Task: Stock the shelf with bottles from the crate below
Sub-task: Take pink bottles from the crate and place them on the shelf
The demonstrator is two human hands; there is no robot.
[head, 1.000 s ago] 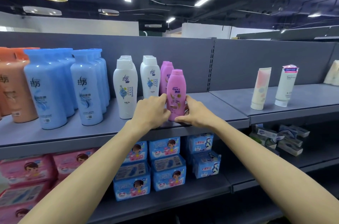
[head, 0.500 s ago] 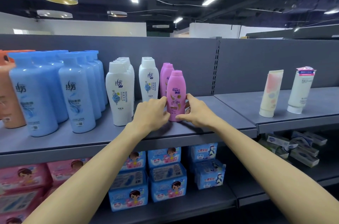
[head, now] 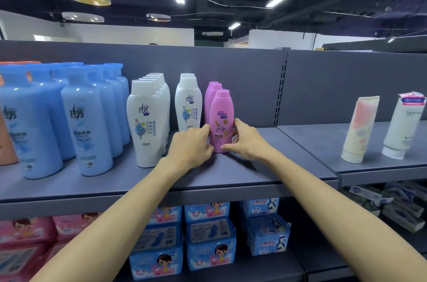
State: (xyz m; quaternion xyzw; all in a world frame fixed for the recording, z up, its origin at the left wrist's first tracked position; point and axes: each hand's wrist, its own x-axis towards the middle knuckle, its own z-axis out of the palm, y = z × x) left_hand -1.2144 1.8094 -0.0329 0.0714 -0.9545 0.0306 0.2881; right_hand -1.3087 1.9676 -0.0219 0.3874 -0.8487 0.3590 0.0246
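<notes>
Front pink bottle point(head: 221, 120): brand "Rejoice" in white script, Chinese characters "飘柔" directly beneath; smaller print lower on the label not legible. Front white bottle point(head: 147, 124): Chinese brand "拉芳" with vertical English "REFRESHING" beside a blue flower graphic. Second white bottle point(head: 188, 106): same "拉芳" and "REFRESHING". Front blue bottle point(head: 86, 129): "拉芳"; lower print blurred. Blue packs point(head: 268, 231) on the lower shelf: "七度空间". Tube labels at right illegible.
</notes>
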